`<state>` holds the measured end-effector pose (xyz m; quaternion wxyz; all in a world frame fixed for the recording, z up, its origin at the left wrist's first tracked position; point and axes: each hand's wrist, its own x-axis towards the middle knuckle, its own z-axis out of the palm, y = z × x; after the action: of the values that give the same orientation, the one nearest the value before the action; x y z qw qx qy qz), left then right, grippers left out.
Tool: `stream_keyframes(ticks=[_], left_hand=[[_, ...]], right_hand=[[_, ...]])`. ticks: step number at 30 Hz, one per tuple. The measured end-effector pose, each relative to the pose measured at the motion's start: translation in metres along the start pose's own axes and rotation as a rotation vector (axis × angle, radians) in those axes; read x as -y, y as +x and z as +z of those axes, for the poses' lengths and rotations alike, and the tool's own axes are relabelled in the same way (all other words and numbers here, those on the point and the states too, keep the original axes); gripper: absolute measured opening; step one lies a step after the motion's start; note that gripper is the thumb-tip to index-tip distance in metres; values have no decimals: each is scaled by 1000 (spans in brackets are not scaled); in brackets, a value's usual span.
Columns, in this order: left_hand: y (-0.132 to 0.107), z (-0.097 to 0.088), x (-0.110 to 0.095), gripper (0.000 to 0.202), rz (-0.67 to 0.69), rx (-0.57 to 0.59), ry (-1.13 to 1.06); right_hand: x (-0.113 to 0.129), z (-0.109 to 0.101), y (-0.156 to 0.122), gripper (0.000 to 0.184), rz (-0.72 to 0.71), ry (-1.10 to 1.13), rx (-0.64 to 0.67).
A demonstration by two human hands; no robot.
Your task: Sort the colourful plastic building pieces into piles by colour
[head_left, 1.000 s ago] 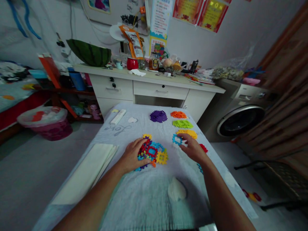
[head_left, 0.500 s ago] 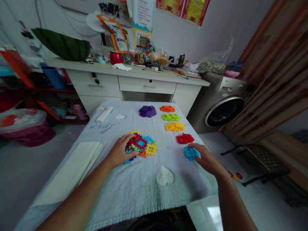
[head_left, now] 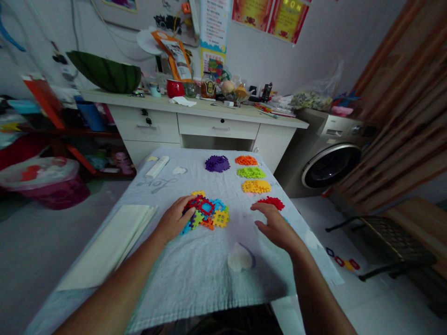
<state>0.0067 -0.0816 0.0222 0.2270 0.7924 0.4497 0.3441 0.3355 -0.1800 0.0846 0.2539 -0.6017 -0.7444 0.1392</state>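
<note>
A mixed pile of colourful interlocking plastic pieces point(head_left: 206, 208) lies at the middle of the table. My left hand point(head_left: 175, 217) rests on the pile's left side, thumb apart from the fingers; some fingertips are hidden among the pieces. In front of the red pieces point(head_left: 273, 203), my right hand point(head_left: 274, 224) hovers with thumb and index finger apart and nothing between them. It hides most of the blue pieces, of which a sliver shows. Farther back sit single-colour piles: yellow pieces point(head_left: 256, 186), green pieces point(head_left: 251, 172), orange pieces point(head_left: 246, 160) and purple pieces point(head_left: 217, 164).
A pale cloth point(head_left: 209, 267) covers the table. On its left lie a folded white sheet point(head_left: 104, 249) and a white oblong object point(head_left: 158, 167). Behind stands a cluttered white desk point(head_left: 206, 110); a washing machine point(head_left: 324, 153) is at right. Several loose pieces point(head_left: 344, 264) lie on the floor.
My right hand has moved left, off the blue pile towards the mixed pile. My left hand has stayed on the mixed pile, its thumb shifting up and exposing a green piece. The view has tilted slightly.
</note>
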Motion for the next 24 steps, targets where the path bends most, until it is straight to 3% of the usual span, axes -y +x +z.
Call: stream_keyframes(ticks=[5,9,11,16,24], left_hand=[[-1,0,3,39,-9,-46,-30],[-1,0,4,40,-32,-69,-68],[-1,-1,3,40,-48,-55,-78],[-2,-5,-3,42,-54,-19,-98],[-3,-3,2,79,56,27,43]], right_hand=[[46,51,47,50,-105,9,144],[61,85,67,66,-109,36,93],[64,96,70,65,-120,63,54],[61,111,71,37,-150,90,-43],[45,114,65,49,-166,185,-201]])
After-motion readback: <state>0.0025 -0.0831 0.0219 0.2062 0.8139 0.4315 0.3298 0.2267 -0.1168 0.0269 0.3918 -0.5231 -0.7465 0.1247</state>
